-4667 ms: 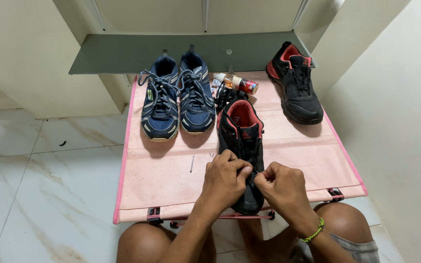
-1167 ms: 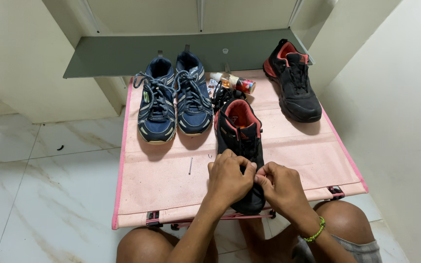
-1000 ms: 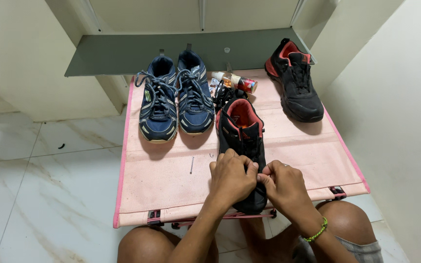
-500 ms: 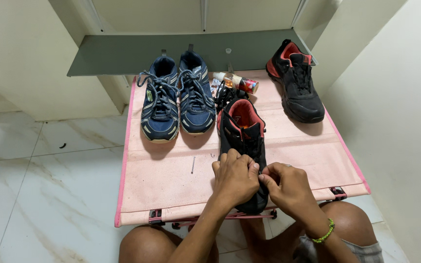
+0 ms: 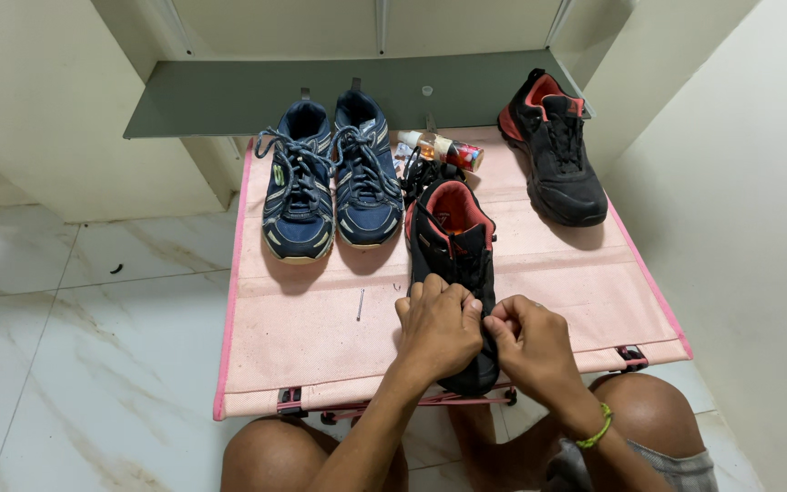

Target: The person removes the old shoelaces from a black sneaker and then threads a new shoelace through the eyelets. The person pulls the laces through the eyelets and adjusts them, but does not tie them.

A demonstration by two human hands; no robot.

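Two bare hands meet over the toe end of a black shoe with a red lining (image 5: 453, 246), which lies lengthwise on a pink fabric folding table (image 5: 302, 337), toe toward us and at the table's near edge. Our left hand (image 5: 437, 330) rests curled on top of the shoe's front, fingers bent down over the lacing area. Our right hand (image 5: 532, 346) sits just beside it, touching it, fingers pinched together as if gripping something thin; we cannot tell what lies between them, since the hands cover it. A green band (image 5: 597, 428) circles the right wrist.

Farther back on the table, to the left, stands a pair of navy blue laced trainers (image 5: 330, 178), side by side and touching. At the far right corner lies the matching black and red shoe (image 5: 557, 155), well apart from the first. Between the trainers and that shoe, a small bottle (image 5: 444, 150) lies on its side, next to a tangle of black laces (image 5: 421, 173).

Our bare knees show below the table, on a white marble floor (image 5: 75, 364).
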